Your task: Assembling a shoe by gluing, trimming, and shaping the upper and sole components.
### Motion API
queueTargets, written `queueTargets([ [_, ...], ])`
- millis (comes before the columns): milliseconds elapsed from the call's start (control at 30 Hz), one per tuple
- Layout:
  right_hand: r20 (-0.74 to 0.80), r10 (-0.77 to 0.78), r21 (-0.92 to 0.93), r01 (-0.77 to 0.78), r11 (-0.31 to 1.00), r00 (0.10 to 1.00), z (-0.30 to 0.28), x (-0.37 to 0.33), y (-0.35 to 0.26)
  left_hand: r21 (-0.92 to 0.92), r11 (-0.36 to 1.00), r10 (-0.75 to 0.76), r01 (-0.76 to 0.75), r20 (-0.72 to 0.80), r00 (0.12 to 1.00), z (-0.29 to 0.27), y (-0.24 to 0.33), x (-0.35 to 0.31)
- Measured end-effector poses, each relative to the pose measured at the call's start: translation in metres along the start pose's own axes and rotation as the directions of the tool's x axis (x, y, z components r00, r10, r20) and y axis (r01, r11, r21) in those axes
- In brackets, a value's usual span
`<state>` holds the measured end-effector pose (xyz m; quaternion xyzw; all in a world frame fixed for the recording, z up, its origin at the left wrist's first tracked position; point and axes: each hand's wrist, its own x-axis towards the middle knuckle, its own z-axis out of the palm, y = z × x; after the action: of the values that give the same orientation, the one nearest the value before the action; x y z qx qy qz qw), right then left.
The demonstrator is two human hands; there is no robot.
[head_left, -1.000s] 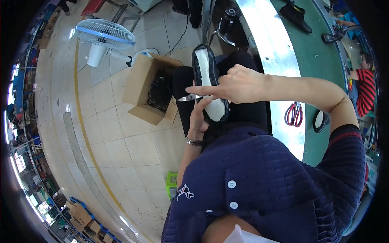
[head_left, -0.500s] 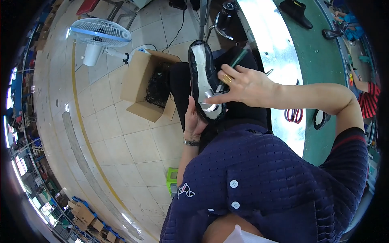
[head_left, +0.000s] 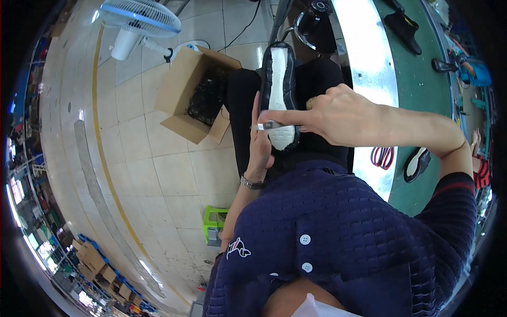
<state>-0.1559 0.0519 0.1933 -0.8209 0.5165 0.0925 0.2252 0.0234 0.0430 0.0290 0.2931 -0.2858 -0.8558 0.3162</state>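
You've got the shoe (head_left: 278, 90) lying on your lap, sole up — black upper, white sole, toe pointing away from you toward the chair base (head_left: 315, 21) at the top of the view. Your left hand (head_left: 260, 142) is wrapped on the heel end from the left side, fingers running up along the edge of the sole, with a wristwatch (head_left: 251, 183) on that wrist. Your right hand (head_left: 327, 113) comes in from the right, and the index finger is stretched out flat across the heel part of the sole, pinching a small metal tool (head_left: 268, 126) down against the white rubber. So both hands are closed — left on the shoe, right on the tool — and they meet right at the heel, touching or as good as.

Off to your left on the tiled floor there's an open cardboard box (head_left: 190, 98) with dark stuff inside, and past it a white standing fan (head_left: 138, 18). A little green stool (head_left: 215, 224) sits near your left elbow. On your right, the green workbench (head_left: 422, 90) has a pair of red-handled scissors (head_left: 382, 156) near its shiny metal edge, with another shoe (head_left: 416, 165) just beside them, sole up too. Further up the bench there's a dark shoe (head_left: 404, 29) well away from your hands.
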Motion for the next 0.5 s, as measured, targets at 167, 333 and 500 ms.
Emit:
queueTargets([
  [167,-0.173,-0.114,-0.027,0.111,0.993,0.978,0.025,0.015,-0.002,0.14,0.982,-0.115,0.124,-0.072,0.991,-0.006,-0.006,-0.002],
  [333,-0.146,-0.175,-0.168,0.15,0.974,0.974,0.039,0.004,-0.022,0.106,0.912,-0.398,0.396,-0.003,0.917,-0.017,-0.004,-0.016],
  [500,-0.082,0.001,-0.204,-0.018,0.979,0.997,0.06,0.007,-0.015,0.115,0.944,-0.321,0.31,0.096,0.942,-0.016,-0.009,-0.01],
])
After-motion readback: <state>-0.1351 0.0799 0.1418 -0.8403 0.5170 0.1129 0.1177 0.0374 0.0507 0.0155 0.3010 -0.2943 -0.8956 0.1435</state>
